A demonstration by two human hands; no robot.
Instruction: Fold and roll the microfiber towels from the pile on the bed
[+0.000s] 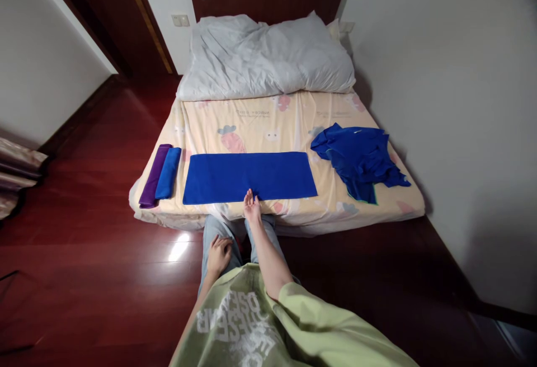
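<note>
A: State the layout, largest item first.

B: Note the bed [293,126], apparently serving as a flat support at a handy height. At its far end, find the grey bedding [268,65], probably bunched there to stay out of the way. Along the near edge, around the middle, locate the flat blue cloth [249,174], spread crosswise, presumably for equal reach from either side. To the right, apart, find the crumpled blue cloth [356,154], lying loose. To the left, find the folded purple cloth [154,179] and, touching it, the folded bright blue cloth [168,174], presumably paired for neatness.

A: Specify hand pose and grip.

B: Left hand [220,255]: rests on the left thigh [210,230], fingers loosely bent, holding nothing visible. Right hand [252,207]: reaches forward to the flat blue cloth's near edge, palm apparently turned upward, fingertips over a small crease. Cannot tell whether pinching or merely touching.
</note>
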